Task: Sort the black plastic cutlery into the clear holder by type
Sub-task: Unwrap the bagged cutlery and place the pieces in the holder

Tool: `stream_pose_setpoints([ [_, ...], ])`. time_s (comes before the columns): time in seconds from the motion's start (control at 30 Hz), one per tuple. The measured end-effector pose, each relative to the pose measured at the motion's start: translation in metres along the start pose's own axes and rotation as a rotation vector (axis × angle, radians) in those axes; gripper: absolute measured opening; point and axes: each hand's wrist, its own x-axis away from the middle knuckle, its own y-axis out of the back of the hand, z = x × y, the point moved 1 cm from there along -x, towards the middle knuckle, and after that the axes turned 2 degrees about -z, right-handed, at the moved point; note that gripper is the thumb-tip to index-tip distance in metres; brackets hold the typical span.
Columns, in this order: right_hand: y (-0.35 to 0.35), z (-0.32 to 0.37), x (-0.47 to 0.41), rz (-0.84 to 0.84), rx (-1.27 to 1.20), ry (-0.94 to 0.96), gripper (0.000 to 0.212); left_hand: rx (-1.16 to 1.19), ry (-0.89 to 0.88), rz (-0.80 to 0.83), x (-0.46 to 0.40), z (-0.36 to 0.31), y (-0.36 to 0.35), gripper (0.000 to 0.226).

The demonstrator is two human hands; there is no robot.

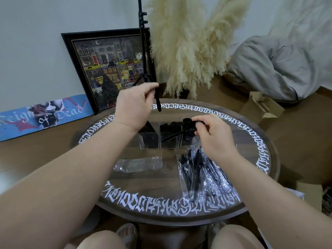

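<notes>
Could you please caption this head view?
Both hands hold black cutlery above the clear holder on the round table.

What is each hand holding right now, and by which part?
Left hand pinches a black plastic cutlery piece by its top end; which type cannot be told. Right hand grips black plastic spoons near the bowls.

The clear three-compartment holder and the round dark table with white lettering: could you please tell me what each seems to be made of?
The clear three-compartment holder looks like rigid acrylic or similar plastic: its flat walls are see-through with bright glossy edges. The round dark table with white lettering appears to be stained wood, showing grain lines and a soft sheen; the lettering looks painted on.
</notes>
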Motion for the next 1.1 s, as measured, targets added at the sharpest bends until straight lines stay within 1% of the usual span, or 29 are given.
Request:
stream_pose_setpoints([
  [0.1, 0.003, -0.009, 0.002, -0.027, 0.102, 0.067, 0.024, -0.040, 0.040, 0.120, 0.012, 0.004, -0.018, 0.025],
  [0.17, 0.007, -0.015, 0.005, -0.069, 0.101, 0.085, 0.022, -0.061, 0.091, 0.216, 0.021, 0.007, -0.029, 0.027],
  [0.27, 0.014, -0.024, 0.007, -0.124, 0.016, 0.039, 0.021, -0.104, 0.206, 0.420, 0.032, 0.012, -0.042, 0.033],
  [0.33, 0.019, -0.027, 0.004, -0.178, 0.029, 0.079, 0.022, -0.173, 0.239, 0.583, 0.037, 0.015, -0.050, 0.039],
  [0.4, 0.024, -0.028, -0.002, -0.244, 0.045, 0.146, 0.016, -0.263, 0.225, 0.698, 0.040, 0.016, -0.057, 0.043],
  [0.47, 0.032, -0.025, -0.012, -0.343, 0.056, 0.224, 0.014, -0.295, 0.205, 0.715, 0.041, 0.017, -0.063, 0.044],
  [0.57, 0.047, -0.021, -0.035, -0.497, 0.077, 0.323, 0.016, -0.248, 0.121, 0.651, 0.037, 0.013, -0.072, 0.047],
  [0.67, 0.053, -0.027, -0.061, -0.539, 0.119, 0.351, 0.018, -0.192, 0.024, 0.643, 0.032, 0.002, -0.084, 0.050],
  [0.77, 0.045, -0.038, -0.079, -0.521, 0.176, 0.366, 0.017, -0.200, -0.041, 0.729, 0.032, -0.002, -0.099, 0.055],
  [0.87, 0.029, -0.052, -0.088, -0.471, 0.245, 0.380, 0.016, -0.230, -0.025, 0.808, 0.035, -0.001, -0.109, 0.057],
  [1.0, 0.008, -0.068, -0.091, -0.347, 0.287, 0.338, 0.016, -0.213, 0.002, 0.814, 0.037, 0.000, -0.113, 0.053],
  [1.1, -0.002, -0.076, -0.089, -0.202, 0.355, 0.275, 0.019, -0.198, -0.002, 0.798, 0.038, 0.001, -0.115, 0.051],
])
